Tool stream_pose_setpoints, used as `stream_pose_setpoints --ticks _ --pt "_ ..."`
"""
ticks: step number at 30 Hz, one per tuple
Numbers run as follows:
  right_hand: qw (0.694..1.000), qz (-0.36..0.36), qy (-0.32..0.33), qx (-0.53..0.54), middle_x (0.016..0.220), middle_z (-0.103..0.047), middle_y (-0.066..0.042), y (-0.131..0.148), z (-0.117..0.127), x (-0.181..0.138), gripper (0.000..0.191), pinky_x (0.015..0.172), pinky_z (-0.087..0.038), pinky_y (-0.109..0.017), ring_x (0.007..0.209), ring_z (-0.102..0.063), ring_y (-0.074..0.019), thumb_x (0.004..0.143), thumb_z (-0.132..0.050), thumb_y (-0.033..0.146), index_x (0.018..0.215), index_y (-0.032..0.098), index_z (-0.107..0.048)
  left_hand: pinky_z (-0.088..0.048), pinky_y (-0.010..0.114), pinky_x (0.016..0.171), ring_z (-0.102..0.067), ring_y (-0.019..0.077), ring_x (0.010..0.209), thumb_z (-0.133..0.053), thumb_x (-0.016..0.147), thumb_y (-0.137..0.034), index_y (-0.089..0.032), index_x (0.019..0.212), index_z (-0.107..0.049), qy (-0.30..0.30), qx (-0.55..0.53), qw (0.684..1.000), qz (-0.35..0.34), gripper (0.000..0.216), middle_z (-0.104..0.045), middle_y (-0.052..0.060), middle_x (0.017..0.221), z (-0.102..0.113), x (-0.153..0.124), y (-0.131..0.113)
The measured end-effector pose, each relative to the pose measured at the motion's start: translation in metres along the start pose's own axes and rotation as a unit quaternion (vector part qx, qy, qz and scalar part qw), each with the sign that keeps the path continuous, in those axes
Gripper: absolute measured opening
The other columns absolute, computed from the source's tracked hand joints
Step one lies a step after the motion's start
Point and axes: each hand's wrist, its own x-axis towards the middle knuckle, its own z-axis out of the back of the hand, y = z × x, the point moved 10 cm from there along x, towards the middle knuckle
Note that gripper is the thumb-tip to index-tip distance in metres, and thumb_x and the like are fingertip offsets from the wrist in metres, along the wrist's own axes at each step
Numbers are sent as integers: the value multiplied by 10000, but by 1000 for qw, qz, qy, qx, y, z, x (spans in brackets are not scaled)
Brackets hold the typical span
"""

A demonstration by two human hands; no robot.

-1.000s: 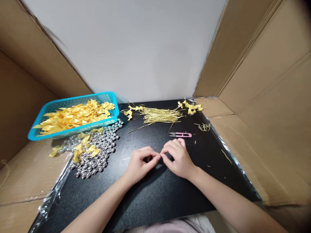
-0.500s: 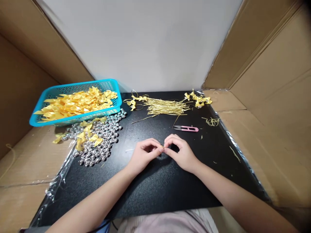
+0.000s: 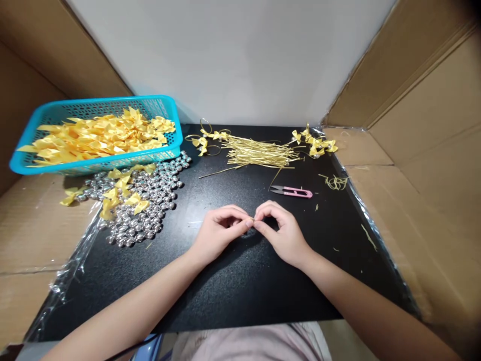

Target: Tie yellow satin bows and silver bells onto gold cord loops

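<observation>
My left hand is closed, thumb and forefinger pinching a short bit of gold cord over the middle of the black table. Facing it, my right hand pinches the same bit, and the fingertips of both almost meet. Most of what they hold is hidden by the fingers. Just beyond my right hand lies a pair of pink-handled thread snips, blades pointing left. A pile of cut gold cords lies further back.
A blue basket full of yellow ribbon bows stands at the back left. Silver beads with several bows on them spread before it. Finished-looking bows with beads lie back right, near a tangle of cord. Cardboard walls flank the table.
The camera view has shifted and tilted slightly, so the basket and beads appear further left and higher. Both hands keep their pinch, fingertips still close together.
</observation>
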Motion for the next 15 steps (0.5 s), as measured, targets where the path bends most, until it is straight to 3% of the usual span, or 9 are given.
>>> stream_pose_setpoints --ticks 7,15 --pt "999 14 11 -34 819 -579 -4 5 -3 -3 133 773 -437 -305 807 -550 -149 881 -616 141 783 203 -549 -398 206 509 -526 92 517 -806 685 -273 -147 684 -731 -51 -13 996 68 147 -643 11 569 7 -5 11" --pt "998 27 8 -53 820 -583 -3 8 -1 -3 130 770 -437 -302 807 -550 -149 886 -608 144 790 205 -545 -379 196 494 -501 79 501 -798 672 -234 -158 777 -755 -62 -10 997 46 136 -628 -7 576 8 -6 6"
